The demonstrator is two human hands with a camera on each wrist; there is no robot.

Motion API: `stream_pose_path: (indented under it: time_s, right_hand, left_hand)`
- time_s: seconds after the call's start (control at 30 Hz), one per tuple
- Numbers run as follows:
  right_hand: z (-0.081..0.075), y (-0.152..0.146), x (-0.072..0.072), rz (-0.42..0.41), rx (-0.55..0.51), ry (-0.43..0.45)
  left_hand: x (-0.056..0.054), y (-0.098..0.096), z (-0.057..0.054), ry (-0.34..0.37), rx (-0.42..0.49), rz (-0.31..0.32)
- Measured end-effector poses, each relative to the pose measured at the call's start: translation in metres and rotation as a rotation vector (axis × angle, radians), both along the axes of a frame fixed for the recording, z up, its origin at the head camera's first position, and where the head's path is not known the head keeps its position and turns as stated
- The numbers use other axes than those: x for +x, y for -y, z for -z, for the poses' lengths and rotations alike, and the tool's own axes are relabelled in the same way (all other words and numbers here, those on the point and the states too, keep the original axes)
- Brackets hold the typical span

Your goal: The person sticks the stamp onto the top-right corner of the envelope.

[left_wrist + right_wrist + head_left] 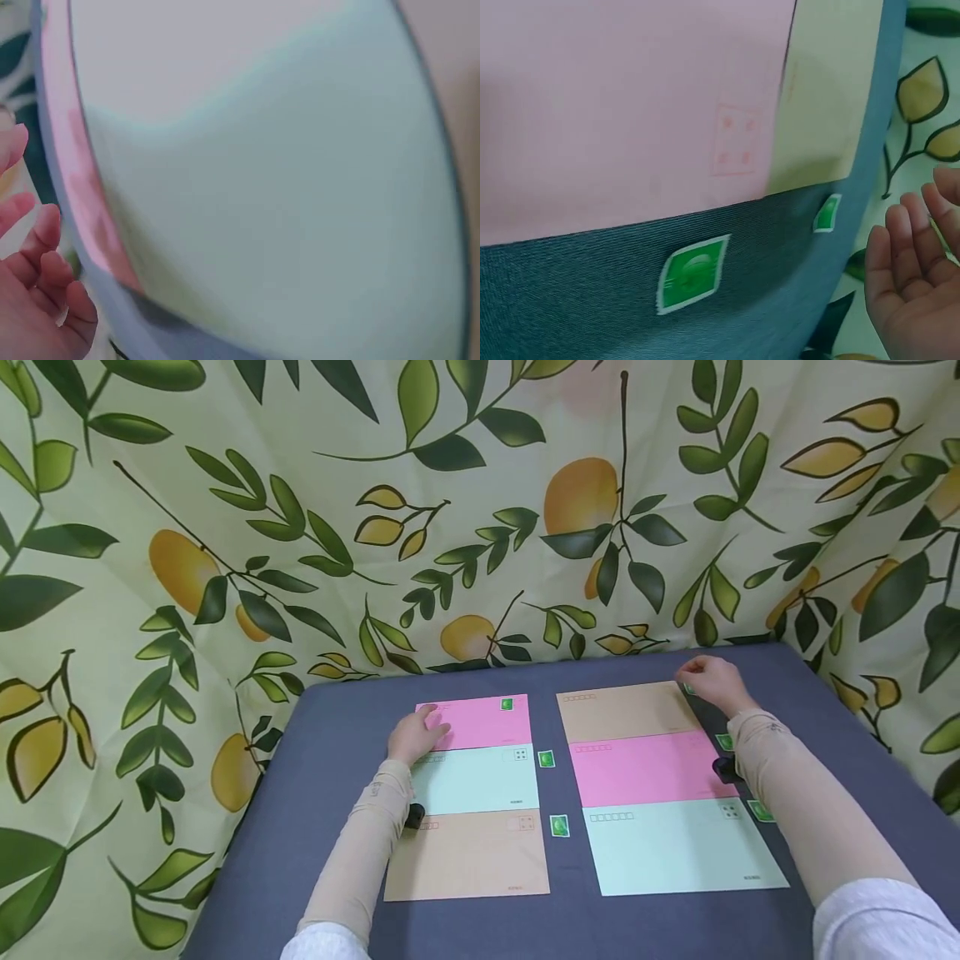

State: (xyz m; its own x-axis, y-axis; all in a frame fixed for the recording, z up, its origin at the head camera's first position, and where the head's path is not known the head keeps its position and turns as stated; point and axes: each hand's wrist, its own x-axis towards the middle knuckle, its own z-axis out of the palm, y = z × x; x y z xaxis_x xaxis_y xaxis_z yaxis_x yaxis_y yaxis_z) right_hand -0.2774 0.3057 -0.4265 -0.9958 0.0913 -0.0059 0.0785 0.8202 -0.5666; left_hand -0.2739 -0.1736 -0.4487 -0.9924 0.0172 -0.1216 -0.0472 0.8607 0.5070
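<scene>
My left hand (pixel 417 737) is over the left edge of the upper left pink envelope (pixel 487 727), its fingers loosely bent and apart, holding nothing. That envelope bears a green stamp (pixel 507 703) at its upper right. Beyond the far right corner of the tan envelope (pixel 626 710), my right hand (pixel 716 683) hovers close by a green stamp (pixel 827 214). Its fingers (pixel 904 251) are relaxed in the right wrist view, with nothing seen between them. Another stamp (pixel 694 274) lies beside the right pink envelope (pixel 630 112).
Below the left hand lie a mint envelope (pixel 480 781) and a tan one (pixel 472 860). A mint envelope (pixel 675 852) ends the right column. Loose stamps lie beside them, including one stamp (pixel 559 826) between the columns. A leaf-patterned curtain (pixel 300 527) hangs behind the dark tablecloth (pixel 345 710).
</scene>
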Motion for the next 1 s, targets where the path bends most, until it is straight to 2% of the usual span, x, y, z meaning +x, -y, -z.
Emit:
stream_pose_path:
  time_s: [0.13,0.23,0.37,0.57,0.73,1.0]
  right_hand:
    - [0.005,-0.006,0.001,0.057,-0.009,0.020]
    - [0.009,-0.008,0.002,0.099,-0.012,0.042]
    - [0.014,-0.011,0.002,0.155,-0.012,0.045]
    - [0.020,-0.013,0.000,0.231,0.019,0.001]
    - [0.028,-0.013,0.002,0.250,0.035,0.013]
    - [0.037,-0.012,0.003,0.291,0.010,0.053]
  left_hand:
    - [-0.004,-0.031,-0.005,-0.055,0.062,0.038]
    - [-0.006,-0.058,-0.008,-0.066,0.101,0.082]
    - [-0.006,-0.093,-0.011,-0.057,0.129,0.153]
    - [-0.001,-0.137,-0.015,-0.039,0.155,0.236]
    - [0.003,-0.159,-0.007,-0.036,0.133,0.280]
    - [0.010,-0.178,0.009,0.014,0.078,0.312]
